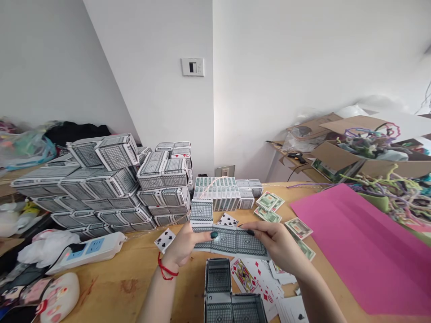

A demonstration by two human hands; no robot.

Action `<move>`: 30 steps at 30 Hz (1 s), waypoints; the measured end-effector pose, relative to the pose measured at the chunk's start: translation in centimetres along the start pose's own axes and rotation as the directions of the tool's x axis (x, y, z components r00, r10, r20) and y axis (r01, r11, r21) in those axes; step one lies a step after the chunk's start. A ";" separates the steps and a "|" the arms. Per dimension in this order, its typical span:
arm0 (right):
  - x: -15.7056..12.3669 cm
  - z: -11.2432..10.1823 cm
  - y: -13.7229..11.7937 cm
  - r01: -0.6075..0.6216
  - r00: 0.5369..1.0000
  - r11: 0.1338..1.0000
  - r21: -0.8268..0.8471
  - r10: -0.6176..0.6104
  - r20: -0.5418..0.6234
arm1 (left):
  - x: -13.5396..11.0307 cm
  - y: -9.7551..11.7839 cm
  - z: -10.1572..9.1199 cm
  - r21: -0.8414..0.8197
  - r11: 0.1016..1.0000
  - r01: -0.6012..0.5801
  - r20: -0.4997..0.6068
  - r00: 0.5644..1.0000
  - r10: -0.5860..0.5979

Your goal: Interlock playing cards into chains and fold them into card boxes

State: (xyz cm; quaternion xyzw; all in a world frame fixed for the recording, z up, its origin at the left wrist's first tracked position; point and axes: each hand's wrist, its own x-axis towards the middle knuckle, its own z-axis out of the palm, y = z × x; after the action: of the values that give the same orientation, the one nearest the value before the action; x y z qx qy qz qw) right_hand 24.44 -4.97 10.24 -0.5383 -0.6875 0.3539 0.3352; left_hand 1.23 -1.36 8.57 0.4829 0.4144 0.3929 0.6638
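My left hand [183,247] is closed on the left part of a strip of joined playing cards [225,241], thumb on top. At the strip's right part, my right hand [278,244] pinches the upper edge between thumb and fingers. The strip shows patterned grey-green backs. Just beyond it stands a small box folded from cards [201,211]. Below, near me, sits a stepped open box made of cards [218,299]. Loose face-up cards [257,280] lie to its right, partly under my right forearm. A spade card [164,240] lies beside my left wrist.
Stacked card boxes [111,184] fill the left back, with a row of card decks [217,193] beside them. A power strip [89,252] lies left. Banknote-like papers [268,201], a pink sheet [367,251] and a carton of yarn [370,152] are on the right.
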 end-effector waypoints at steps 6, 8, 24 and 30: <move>0.0 0.7 -0.3 0.016 0.995 0.998 -0.066 -0.022 -0.093 | -0.1 0.0 -0.1 0.013 1.000 -0.008 -0.037 0.999 0.008; 0.0 0.8 -0.4 0.031 0.990 0.995 -0.098 -0.044 -0.132 | -0.2 0.0 -0.1 0.007 0.999 0.032 -0.008 0.999 -0.032; 1.3 2.0 1.4 0.045 0.936 0.995 0.089 -0.011 -0.352 | 0.3 -0.6 0.4 0.352 0.909 -0.224 -0.096 0.957 0.273; 1.7 1.8 0.8 -0.042 0.941 0.624 0.781 0.287 -0.178 | -0.3 0.0 0.3 0.604 0.542 -0.585 0.022 0.692 0.722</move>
State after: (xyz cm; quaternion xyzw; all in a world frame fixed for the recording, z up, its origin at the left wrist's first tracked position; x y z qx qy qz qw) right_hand 23.02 -3.39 8.77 -0.4513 -0.3634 0.5594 0.5928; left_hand 1.43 -1.76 8.68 0.7279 0.3729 0.5235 0.2391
